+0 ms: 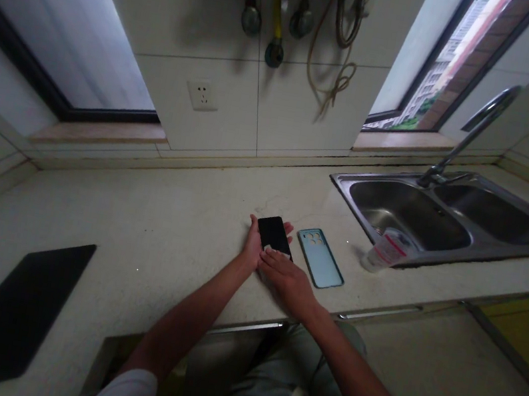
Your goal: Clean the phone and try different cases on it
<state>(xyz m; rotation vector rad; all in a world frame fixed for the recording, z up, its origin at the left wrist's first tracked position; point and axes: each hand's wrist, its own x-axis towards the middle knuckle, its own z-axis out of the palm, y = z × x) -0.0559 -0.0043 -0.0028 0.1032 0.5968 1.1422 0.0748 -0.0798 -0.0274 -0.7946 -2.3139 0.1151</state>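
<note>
A black smartphone lies screen up in my left hand, which cradles it from beneath, with the thumb on the left edge and fingertips showing on the right. My right hand lies across the phone's lower part. A small white piece, perhaps a tissue or wipe, shows under its fingers against the screen. Just right of both hands, a light-blue phone case rests on the counter, its camera cut-outs toward the wall. My right palm is hidden.
A clear plastic cup with a red band stands tilted-looking beside the double steel sink. The faucet rises behind it. A flat black panel is on the counter at left. Pipes and an outlet are on the wall.
</note>
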